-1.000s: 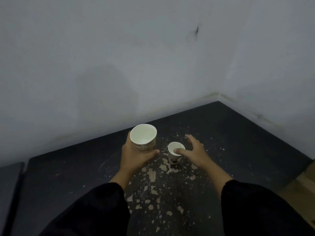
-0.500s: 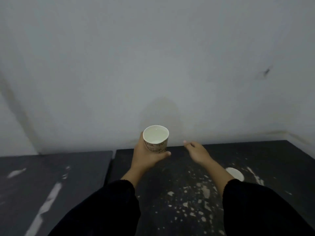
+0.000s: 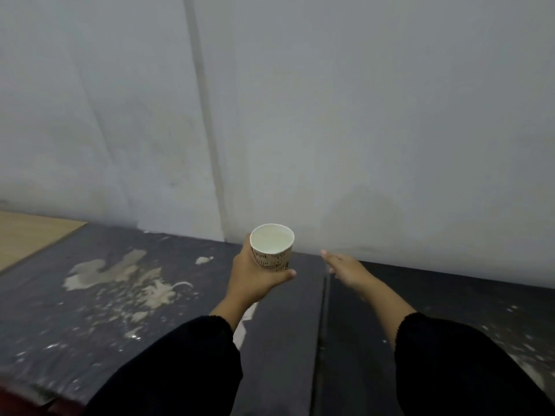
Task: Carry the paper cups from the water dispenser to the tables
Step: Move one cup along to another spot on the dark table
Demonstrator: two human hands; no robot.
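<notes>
A beige paper cup with dark lettering and a white inside is held upright above the dark table. My left hand is wrapped around its lower half, thumb across the front. My right hand hovers a little to the right of the cup, fingers stretched out flat and holding nothing. Both arms wear black sleeves. The small white cup seen earlier is out of view.
Two dark tabletops meet at a seam under my hands; the left one has worn pale patches. A grey wall stands right behind them. A light wooden surface lies at the far left.
The view has swung left along the tables. My right hand let go of the small white cup, which stayed behind and left the frame. My left hand still carries the larger cup.
</notes>
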